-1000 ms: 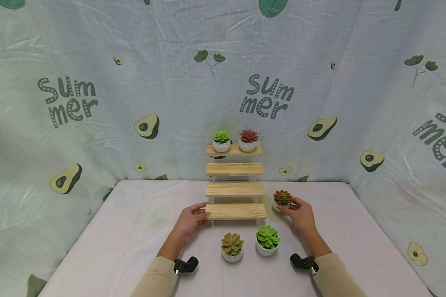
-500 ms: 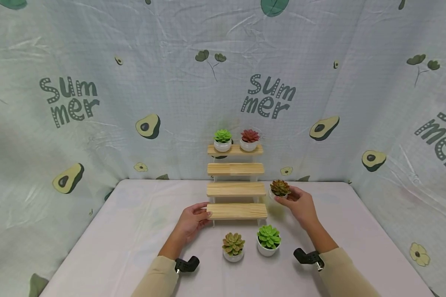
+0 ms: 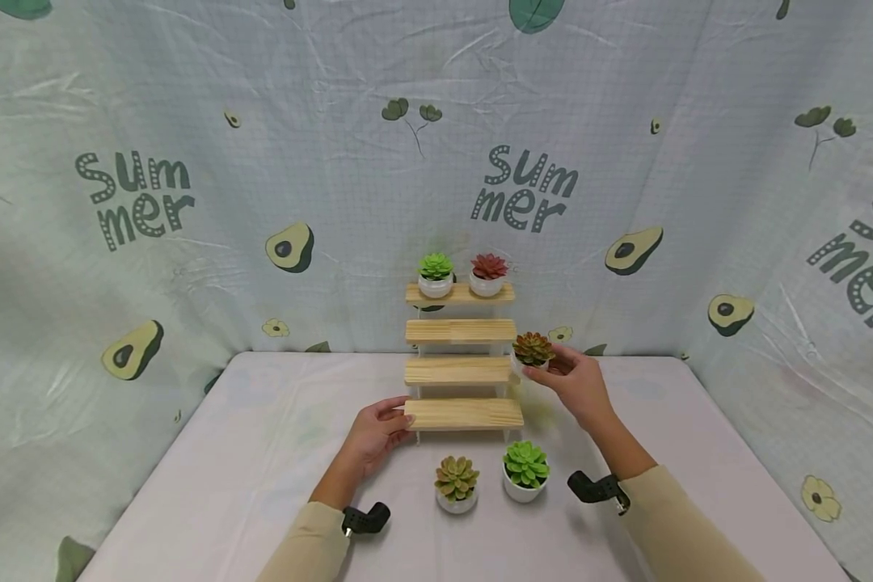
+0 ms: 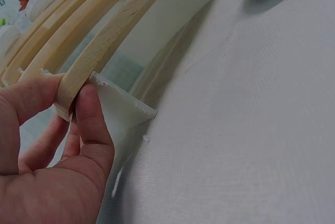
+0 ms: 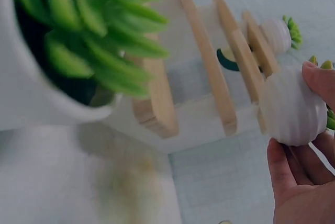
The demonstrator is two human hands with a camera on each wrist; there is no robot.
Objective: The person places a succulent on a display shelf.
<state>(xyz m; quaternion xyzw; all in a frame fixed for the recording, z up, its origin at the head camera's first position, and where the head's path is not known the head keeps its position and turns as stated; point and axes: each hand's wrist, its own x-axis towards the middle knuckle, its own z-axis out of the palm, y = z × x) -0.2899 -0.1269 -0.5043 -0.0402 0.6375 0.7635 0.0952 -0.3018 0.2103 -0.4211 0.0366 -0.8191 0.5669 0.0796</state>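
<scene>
A stepped stand with wooden shelves (image 3: 462, 372) rises at the middle of the table. My left hand (image 3: 375, 436) pinches the left end of its lowest shelf (image 4: 78, 77), thumb on one face and fingers on the other. In my right hand (image 3: 579, 391) is a brownish-red potted succulent (image 3: 533, 349), held by its white ribbed pot (image 5: 294, 106) between thumb and fingers. It hangs off the table, beside the right ends of the middle shelves. On the top shelf stand a green potted succulent (image 3: 435, 273) and a red potted succulent (image 3: 488, 273).
In front of the stand, an olive-brown potted succulent (image 3: 456, 485) and a bright green potted succulent (image 3: 525, 472) stand on the white-covered table (image 3: 276, 453). A printed cloth (image 3: 349, 186) hangs behind and at both sides.
My right hand has lifted the brownish-red potted succulent from beside the stand, moving it upward and left toward the shelves. The left hand keeps its grip on the lowest shelf.
</scene>
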